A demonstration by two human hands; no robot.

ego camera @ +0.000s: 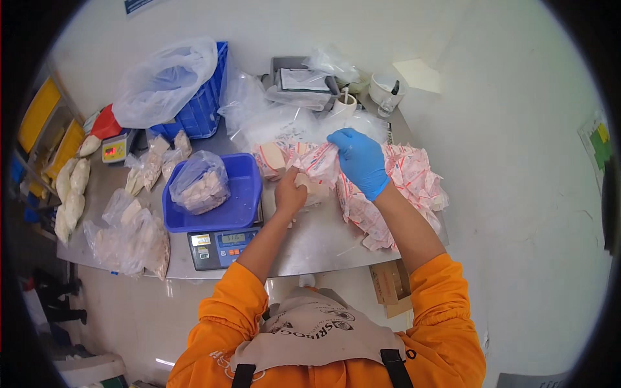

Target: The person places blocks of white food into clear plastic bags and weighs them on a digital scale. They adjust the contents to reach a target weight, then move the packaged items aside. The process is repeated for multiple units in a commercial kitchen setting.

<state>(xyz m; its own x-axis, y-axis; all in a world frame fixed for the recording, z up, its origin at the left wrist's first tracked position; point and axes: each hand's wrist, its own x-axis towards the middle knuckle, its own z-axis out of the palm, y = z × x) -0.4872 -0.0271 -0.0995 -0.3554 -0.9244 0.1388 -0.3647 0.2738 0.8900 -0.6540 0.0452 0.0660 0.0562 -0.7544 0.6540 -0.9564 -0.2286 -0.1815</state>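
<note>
My right hand (pixel 359 162), in a blue glove, pinches the upper right of a white paper wrapper (pixel 318 160) with red and blue print. Bare and ungloved, my left hand (pixel 291 194) touches the wrapper's lower left with its index finger; whether it grips is hidden. Just right of the left hand, a pale cream block (pixel 314 188) lies partly under the wrapper. Another block, still in a printed wrapper (pixel 270 159), sits to the left. Crumpled wrappers (pixel 412 179) are heaped to the right of and beneath my right forearm.
A blue tray (pixel 250 194) with a bag of pale chunks (pixel 206 191) rests on a digital scale (pixel 223 247). Filled plastic bags (pixel 131 237) lie at left. Behind stand a bag-lined blue crate (pixel 199 109), a small scale (pixel 115 149), clear bags (pixel 276 126) and a white cup (pixel 344 104).
</note>
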